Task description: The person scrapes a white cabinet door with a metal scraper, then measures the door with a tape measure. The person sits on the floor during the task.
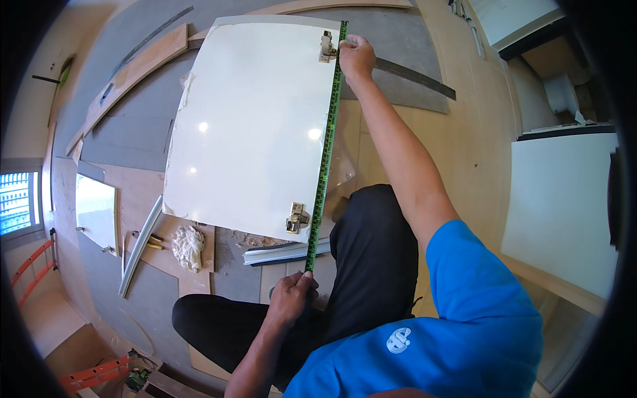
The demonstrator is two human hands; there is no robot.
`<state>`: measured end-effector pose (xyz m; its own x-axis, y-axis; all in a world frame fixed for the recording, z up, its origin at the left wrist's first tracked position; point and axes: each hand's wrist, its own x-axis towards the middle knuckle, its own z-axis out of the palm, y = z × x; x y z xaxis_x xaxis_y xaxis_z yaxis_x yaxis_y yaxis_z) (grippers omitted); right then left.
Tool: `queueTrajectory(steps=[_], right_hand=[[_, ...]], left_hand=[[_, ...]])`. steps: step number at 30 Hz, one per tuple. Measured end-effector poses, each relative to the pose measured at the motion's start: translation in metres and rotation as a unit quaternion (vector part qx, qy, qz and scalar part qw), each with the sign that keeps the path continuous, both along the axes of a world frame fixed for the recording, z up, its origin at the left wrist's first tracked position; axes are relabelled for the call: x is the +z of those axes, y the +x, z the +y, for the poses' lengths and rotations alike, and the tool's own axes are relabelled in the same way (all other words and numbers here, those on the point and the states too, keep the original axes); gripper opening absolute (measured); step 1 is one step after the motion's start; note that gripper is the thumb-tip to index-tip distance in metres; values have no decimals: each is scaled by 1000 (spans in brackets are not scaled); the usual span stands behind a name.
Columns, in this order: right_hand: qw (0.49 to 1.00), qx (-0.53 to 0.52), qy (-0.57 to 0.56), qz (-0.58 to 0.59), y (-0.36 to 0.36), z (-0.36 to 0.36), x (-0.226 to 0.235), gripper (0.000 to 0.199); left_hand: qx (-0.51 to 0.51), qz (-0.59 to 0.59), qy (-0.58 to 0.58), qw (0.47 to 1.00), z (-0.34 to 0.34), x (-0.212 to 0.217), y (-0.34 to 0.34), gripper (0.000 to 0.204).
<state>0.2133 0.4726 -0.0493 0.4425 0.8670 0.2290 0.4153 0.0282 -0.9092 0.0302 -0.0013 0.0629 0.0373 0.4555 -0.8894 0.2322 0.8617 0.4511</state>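
A white cabinet door (pixel 249 119) lies flat in front of me, with two metal hinges on it: one hinge (pixel 328 48) near the far right corner, another hinge (pixel 296 217) near the close right corner. Along its right edge stretches the green blade of a tape measure (pixel 326 156). My right hand (pixel 357 58) is closed on the blade beside the far hinge. Just past the door's near edge, my left hand (pixel 290 296) grips the tape's near end; whether the case is inside that hand cannot be seen.
Left of the door lie a metal profile (pixel 141 247), a bundle of white rags (pixel 188 248) and a smaller white panel (pixel 96 204). Pale profiles (pixel 282 253) lie by the near edge. A dark strip (pixel 418 78) sticks out at right. Orange ladder parts (pixel 96 375) stand lower left.
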Motion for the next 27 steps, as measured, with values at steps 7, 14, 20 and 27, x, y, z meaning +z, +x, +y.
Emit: queueTrajectory(steps=[7, 14, 20, 27], right_hand=[[986, -12, 0, -166, 22, 10, -18, 25], [992, 36, -35, -112, 11, 16, -2, 25], [994, 46, -34, -97, 5, 5, 7, 24], [994, 19, -34, -105, 7, 20, -4, 23]], left_hand=[[-61, 15, 117, 991, -15, -21, -15, 48], [33, -54, -22, 998, -3, -9, -18, 40], [103, -203, -83, 970, -8, -26, -30, 42], [104, -244, -113, 957, 3, -21, -40, 40]])
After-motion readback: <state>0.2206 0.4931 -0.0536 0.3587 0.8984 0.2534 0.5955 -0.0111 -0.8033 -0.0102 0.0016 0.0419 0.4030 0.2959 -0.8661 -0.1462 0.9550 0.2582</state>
